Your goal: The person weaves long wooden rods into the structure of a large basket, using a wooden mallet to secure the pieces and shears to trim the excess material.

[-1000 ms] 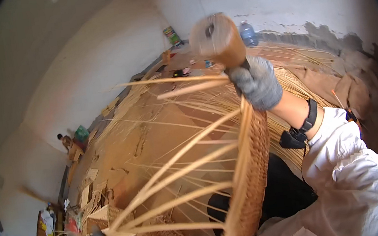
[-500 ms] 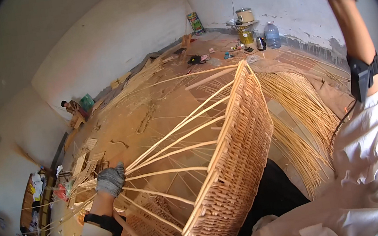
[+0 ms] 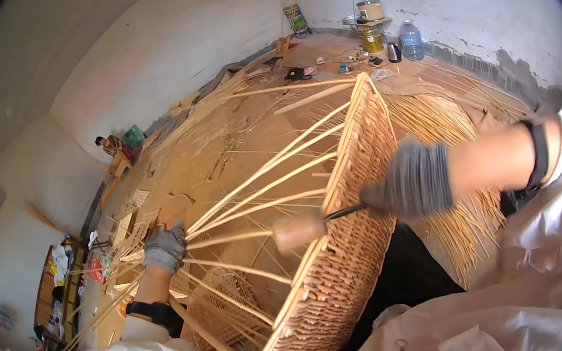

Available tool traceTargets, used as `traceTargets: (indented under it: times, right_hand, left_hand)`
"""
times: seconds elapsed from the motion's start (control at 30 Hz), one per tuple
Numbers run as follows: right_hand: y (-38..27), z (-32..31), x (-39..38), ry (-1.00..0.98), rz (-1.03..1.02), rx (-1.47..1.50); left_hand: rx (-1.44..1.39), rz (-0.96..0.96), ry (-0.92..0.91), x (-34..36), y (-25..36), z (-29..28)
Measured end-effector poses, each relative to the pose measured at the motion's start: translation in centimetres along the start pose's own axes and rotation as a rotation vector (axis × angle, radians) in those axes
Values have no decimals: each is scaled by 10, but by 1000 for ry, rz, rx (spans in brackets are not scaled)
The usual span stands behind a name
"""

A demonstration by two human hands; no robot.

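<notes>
Wicker basket point(image 3: 351, 280): tilted on its side, centre, before the person | Left hand point(image 3: 165, 249): gloved grip closed around gathered rods point(image 3: 229, 239) | Right hand point(image 3: 410, 183): gloved grip clamped on a mallet point(image 3: 299, 234) — head blurred by the basket's edge, contact unclear | Advice: rods taut, taps square — glancing blows may split canes.

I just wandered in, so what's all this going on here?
Someone is working on a tilted tan woven wicker piece. Their grey-gloved left hand gathers long, slender, pale rods that fan out to the wicker's edge. Their grey-gloved right hand grips a dark-handled, pale-wooden-headed mallet; its head overlaps that edge in view, but blur hides whether they touch. A heap of straw-coloured rods lies to the right.
</notes>
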State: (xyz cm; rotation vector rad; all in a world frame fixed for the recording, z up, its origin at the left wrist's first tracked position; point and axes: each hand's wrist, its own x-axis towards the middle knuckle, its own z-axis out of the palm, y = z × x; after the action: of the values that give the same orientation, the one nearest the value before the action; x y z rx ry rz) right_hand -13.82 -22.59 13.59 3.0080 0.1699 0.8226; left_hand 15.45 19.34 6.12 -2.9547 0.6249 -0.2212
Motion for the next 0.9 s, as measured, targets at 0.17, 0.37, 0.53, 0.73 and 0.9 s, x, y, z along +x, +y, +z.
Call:
traceTargets:
  times: [0.17,0.37,0.53,0.73,0.9]
  right_hand:
    - [-30,-77,0,349,296,918]
    - [77,-51,-24,607,263,119]
    - [83,25,-35,-185,365,309]
    - [136,220,-220,-263,1085,314]
    - [89,319,-301,-1010,669,36]
  left_hand:
    - [106,38,-133,-1,31,-36]
    - [-60,-89,1,-2,36,-39]
    - [-223,-124,-19,-15,28,-71]
    - [-202,461,155,-92,76,-148]
    - [-705,65,175,-207,69,-98]
